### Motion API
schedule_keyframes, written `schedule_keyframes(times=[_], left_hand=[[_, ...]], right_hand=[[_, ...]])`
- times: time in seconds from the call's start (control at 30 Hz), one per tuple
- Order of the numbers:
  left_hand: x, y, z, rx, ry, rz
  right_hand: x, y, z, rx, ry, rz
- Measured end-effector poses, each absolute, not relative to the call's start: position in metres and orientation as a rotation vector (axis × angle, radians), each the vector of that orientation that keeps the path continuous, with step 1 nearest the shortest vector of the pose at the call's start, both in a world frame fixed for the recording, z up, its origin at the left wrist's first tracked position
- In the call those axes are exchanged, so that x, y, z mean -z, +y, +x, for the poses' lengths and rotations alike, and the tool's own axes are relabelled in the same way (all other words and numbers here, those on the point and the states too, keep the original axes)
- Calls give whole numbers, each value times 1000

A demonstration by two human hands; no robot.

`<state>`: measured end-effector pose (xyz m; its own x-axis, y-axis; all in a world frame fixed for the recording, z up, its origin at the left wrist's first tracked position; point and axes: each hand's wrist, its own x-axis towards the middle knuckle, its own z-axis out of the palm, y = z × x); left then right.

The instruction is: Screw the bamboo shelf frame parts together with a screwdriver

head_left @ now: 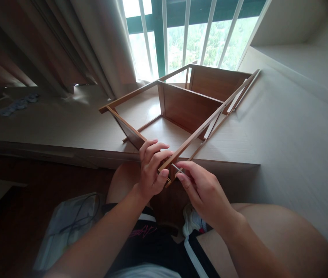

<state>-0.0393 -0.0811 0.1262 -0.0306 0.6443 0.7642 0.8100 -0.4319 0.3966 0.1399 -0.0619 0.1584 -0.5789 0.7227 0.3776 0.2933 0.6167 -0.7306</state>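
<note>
A brown wooden shelf frame (190,106) lies on its side on a pale desk (65,123), its near corner jutting past the desk's front edge. My left hand (152,168) is closed around that near corner post. My right hand (201,189) pinches a thin metal tool (177,168), likely a hex key, whose tip touches the same corner joint. Both hands meet just below the desk edge, above my knees.
A window (193,34) with white bars and a beige curtain (103,42) stand behind the frame. A white wall ledge (294,58) rises at the right. A plastic bag (71,224) with a cable lies on the dark floor at the lower left.
</note>
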Motion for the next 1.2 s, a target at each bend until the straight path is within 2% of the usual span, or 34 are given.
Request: schedule_keyframes(times=[0.17, 0.3, 0.8, 0.97, 1.2], left_hand=[[-126, -81, -40, 1471, -1551, -2070], [-126, -80, -39, 1499, -1532, -2072], [-127, -80, -38, 1511, -1512, -2089], [-127, -81, -38, 1523, -1516, -2085], [-129, -81, -38, 1504, -1513, -2092]], right_hand=[[-152, -57, 146, -664, -2090, -985], [-153, -52, 149, -490, -2167, -926], [-162, -44, 155, -392, -2386, -737], [-159, -51, 150, -602, -2308, -756], [-151, -74, 130, -1315, -1720, -876]])
